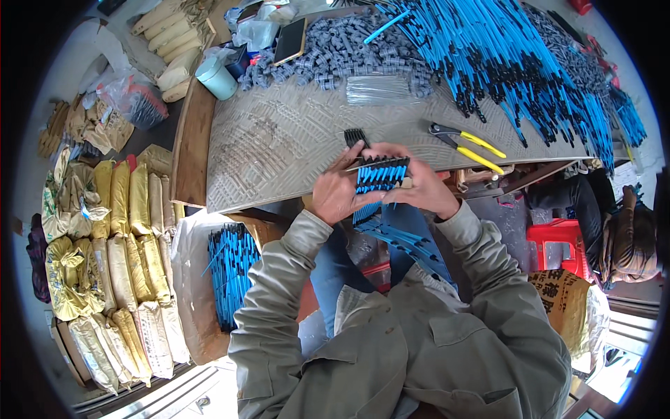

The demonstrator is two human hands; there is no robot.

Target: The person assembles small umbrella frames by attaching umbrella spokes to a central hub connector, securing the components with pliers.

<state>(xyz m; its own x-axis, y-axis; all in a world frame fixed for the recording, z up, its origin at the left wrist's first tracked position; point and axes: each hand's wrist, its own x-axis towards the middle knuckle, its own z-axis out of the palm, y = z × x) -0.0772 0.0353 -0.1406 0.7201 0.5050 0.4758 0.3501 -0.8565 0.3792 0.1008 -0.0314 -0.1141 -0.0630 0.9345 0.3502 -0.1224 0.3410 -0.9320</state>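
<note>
Between my two hands is a bundle of thin blue rods with black end pieces (382, 174), its ends turned up toward me and lined up in rows. My left hand (333, 195) grips the bundle's left side, fingers wrapped round it. On the right side, my right hand (429, 188) closes round the same bundle. The blue lengths (412, 244) trail down over my lap. Just beyond my left fingertips sits a small black comb-like piece (354, 137); whether it belongs to the bundle I cannot tell. A thin wire seems to lie across the bundle's top.
Yellow-handled pliers (481, 143) lie on the worn table (279, 153) to the right. Farther back are cut silver wires (380, 91), grey plastic fittings (349, 49) and a large heap of blue rods (488, 49). More blue rods (232, 272) fill a lined box at left, beside stacked sacks (112, 258).
</note>
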